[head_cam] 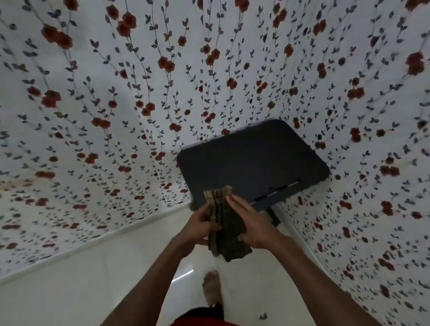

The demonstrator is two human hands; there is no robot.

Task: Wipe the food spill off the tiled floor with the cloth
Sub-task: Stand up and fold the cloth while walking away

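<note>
I hold a dark, checked cloth [225, 226] in front of me with both hands, above the white tiled floor [88, 286]. My left hand [202, 225] grips its left edge and my right hand [251, 223] grips its right side. The cloth hangs folded between them, reaching down past my wrists. A small dark scrap [263, 316] lies on the floor tiles near my right forearm. My bare foot [212, 287] stands on the tiles below the cloth. No other spill shows in this view.
A white sheet with red flowers [145, 90] covers a bed ahead and to the right. A small dark folding table [251, 161] stands on the sheet just beyond my hands. The strip of floor between the bed edges is narrow.
</note>
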